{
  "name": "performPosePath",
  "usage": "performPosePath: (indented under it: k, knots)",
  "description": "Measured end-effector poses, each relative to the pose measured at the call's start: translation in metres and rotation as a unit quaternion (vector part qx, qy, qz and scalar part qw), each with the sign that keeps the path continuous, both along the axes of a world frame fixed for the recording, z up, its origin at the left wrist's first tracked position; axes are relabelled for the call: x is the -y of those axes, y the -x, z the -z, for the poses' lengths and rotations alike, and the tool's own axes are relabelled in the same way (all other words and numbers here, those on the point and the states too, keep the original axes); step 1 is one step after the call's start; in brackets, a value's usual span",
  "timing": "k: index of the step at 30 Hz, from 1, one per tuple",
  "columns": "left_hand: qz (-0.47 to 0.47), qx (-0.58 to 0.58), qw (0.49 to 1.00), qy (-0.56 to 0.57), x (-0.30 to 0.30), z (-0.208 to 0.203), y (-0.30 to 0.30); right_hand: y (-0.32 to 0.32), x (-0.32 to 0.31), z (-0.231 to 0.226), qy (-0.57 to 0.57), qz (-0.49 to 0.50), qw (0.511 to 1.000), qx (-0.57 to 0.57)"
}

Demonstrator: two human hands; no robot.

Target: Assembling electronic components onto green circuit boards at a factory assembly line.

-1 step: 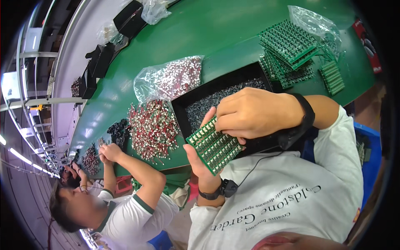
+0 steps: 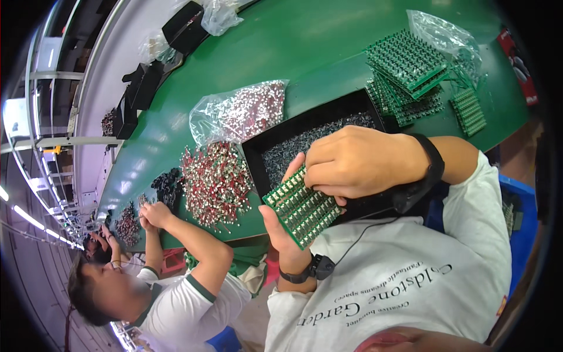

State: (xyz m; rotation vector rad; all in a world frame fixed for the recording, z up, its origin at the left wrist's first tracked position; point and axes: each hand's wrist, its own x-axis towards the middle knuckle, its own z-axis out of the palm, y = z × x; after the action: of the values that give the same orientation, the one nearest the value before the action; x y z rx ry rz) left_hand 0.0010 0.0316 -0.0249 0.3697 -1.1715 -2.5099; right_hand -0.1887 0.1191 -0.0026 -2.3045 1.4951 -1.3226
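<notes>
i hold a green circuit board (image 2: 302, 214)
left hand (image 2: 285, 242) half-closed around it; right hand (image 2: 358, 161) curled at its one o'clock edge, whether gripping i can't tell.

Grn PCB panel (image 2: 303, 214), held tilted

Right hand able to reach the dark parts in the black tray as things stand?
Likely yes: the black tray is open-topped and dark parts lie uncovered just past the right hand, currently at the green board.
</notes>
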Motion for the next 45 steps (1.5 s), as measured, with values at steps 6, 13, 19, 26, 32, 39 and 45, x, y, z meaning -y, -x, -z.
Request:
performPosePath:
  k: [6,13,19,26,32,39,45]
  knots:
    - [-0.021,-0.002,0.999,0.03,-0.011,-0.005,0.006,-0.001,-0.006,0.0,0.003,0.012,1.0,-0.002]
    - [0.018,-0.004,0.999,0.026,-0.005,0.001,0.003,0.004,-0.005,-0.001,-0.03,-0.018,0.999,0.011]
    - [0.024,0.018,0.999,0.017,-0.005,0.001,0.004,0.003,-0.009,-0.004,-0.046,0.002,0.999,-0.021]
    - [0.024,0.001,1.0,0.012,-0.006,0.002,0.006,0.001,-0.008,-0.003,-0.058,0.026,0.996,-0.056]
    - [0.015,0.0,0.999,0.031,-0.005,-0.002,0.007,0.003,-0.01,-0.011,-0.044,0.035,0.997,-0.047]
    - [0.012,-0.026,0.999,0.018,0.0,0.002,0.008,-0.002,-0.001,-0.004,-0.003,0.008,1.0,-0.019]
    - [-0.034,-0.018,0.999,0.008,-0.003,0.001,0.006,-0.001,0.0,-0.008,0.025,0.005,1.0,-0.012]
